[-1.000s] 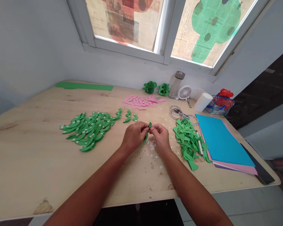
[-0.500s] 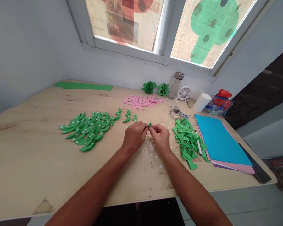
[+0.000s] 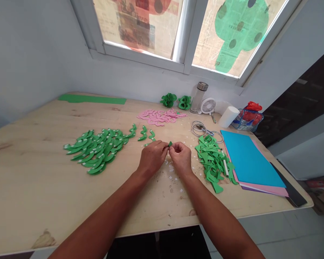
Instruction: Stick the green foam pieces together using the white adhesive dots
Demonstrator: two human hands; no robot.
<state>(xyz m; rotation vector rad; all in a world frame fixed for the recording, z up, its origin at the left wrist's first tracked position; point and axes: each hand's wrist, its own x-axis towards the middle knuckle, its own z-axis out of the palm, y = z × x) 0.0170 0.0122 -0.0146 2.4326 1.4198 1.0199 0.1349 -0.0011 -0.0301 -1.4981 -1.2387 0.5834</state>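
A small green paper piece [image 3: 170,144] is pinched between the fingertips of both hands above the middle of the table. My left hand [image 3: 153,154] is closed on it from the left, and my right hand [image 3: 181,157] from the right; the fingers hide most of its shape. Just beyond my left hand lie a few curved green pieces with white squares [image 3: 143,133]. Further left spreads a heap of similar curved green paper pieces [image 3: 97,149]. Tiny white paper bits [image 3: 170,177] are scattered on the wood below my hands.
Green scraps [image 3: 212,162] with a white marker [image 3: 225,168] lie right, beside blue sheets [image 3: 252,158]. Behind are pink cutouts [image 3: 160,117], scissors [image 3: 205,129], folded green paper shapes [image 3: 169,100], a bottle [image 3: 199,97], a fan [image 3: 208,106] and a white roll [image 3: 229,117]. A green strip [image 3: 93,99] lies far left.
The whole view has shifted slightly, so everything appears a little further left. Both hands keep their pinch on the green paper piece, with barely any movement.
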